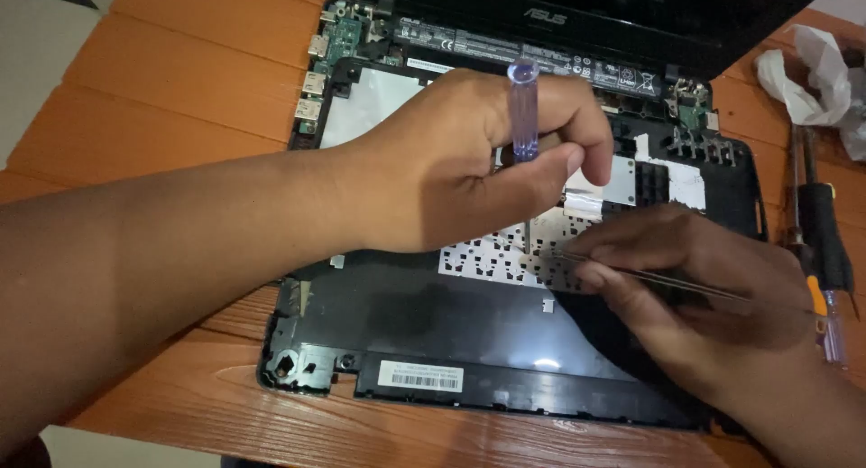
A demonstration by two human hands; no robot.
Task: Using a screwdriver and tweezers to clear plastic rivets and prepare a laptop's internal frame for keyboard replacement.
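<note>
Left hand (451, 161) grips an upright clear-handled screwdriver (523, 116) over an opened laptop (469, 315), beside the right hand (686, 287) pinching tweezers (649, 274).

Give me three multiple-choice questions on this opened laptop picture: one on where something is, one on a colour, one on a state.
1. Where do the spare screwdrivers lie?
A. right of the opened black laptop
B. on its screen
C. left of it

2. What colour is the handle of the small clear-handled screwdriver?
A. red
B. translucent purple
C. green

3. How does the left hand hold that screwdriver?
A. flat on the orange wooden table
B. upright, tip down on the metal plate
C. pointing at the ceiling

Answers: 1 A, they lie by the right edge. 2 B, the handle looks purple-tinted. 3 B, its shaft runs down beside the right hand with thin metal tweezers.
</note>
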